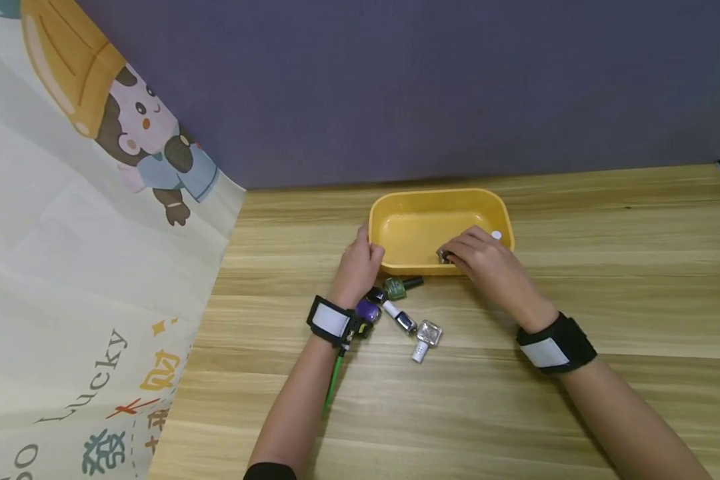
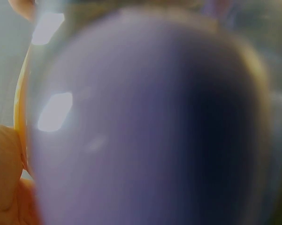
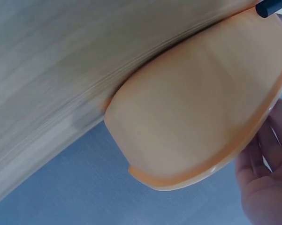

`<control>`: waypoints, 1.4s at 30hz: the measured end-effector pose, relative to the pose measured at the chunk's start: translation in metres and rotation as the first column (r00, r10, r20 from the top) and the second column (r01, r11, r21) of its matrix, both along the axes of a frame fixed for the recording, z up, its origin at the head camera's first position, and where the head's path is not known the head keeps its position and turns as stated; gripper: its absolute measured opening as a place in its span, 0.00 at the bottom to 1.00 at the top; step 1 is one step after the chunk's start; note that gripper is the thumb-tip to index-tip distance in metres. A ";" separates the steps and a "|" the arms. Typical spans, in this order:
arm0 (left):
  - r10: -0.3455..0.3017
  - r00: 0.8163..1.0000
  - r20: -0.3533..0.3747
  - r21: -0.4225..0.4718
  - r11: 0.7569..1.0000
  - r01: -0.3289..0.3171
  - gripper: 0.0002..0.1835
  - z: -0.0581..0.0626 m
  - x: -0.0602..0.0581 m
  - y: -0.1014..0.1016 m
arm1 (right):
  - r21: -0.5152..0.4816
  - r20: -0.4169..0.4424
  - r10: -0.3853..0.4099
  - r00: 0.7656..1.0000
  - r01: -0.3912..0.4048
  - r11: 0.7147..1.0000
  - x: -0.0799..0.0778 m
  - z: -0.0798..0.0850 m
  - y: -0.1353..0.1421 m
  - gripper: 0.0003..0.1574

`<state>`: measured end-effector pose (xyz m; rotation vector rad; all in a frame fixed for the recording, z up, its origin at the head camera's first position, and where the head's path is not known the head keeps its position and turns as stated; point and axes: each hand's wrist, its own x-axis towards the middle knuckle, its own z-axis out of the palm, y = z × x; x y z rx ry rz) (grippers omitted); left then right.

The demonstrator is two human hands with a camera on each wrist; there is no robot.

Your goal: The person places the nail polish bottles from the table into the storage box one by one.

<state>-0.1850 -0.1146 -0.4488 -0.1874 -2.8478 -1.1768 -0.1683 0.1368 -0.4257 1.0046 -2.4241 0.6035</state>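
A yellow plastic basin (image 1: 390, 269) stands on the wooden table, its left end held by my left hand (image 1: 357, 268) with the thumb by the front corner. Over the front wall reaches my right hand (image 1: 487, 268); its fingertips pinch a small nail polish bottle (image 1: 442, 255) inside, mostly hidden by the fingers. A white cap (image 1: 496, 235) shows in the basin's right end. Near my left wrist lie a green nail polish bottle (image 1: 395, 289), a purple one (image 1: 368, 311), a dark one with a white cap (image 1: 405, 322) and a clear glittery one (image 1: 429, 333).
Behind the basin rises a dark blue-purple panel (image 1: 396, 93). At the left hangs a white printed sheet (image 1: 54, 267). A green strip (image 1: 333, 383) hangs from the left wristband (image 1: 330, 321). A blurred purple bottle (image 2: 122, 122) fills most of the left wrist view.
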 end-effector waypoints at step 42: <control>-0.001 1.000 0.005 -0.002 1.000 0.001 0.30 0.000 0.001 0.000 | 0.011 -0.028 -0.003 1.000 0.004 1.000 0.007 0.010 -0.003 0.14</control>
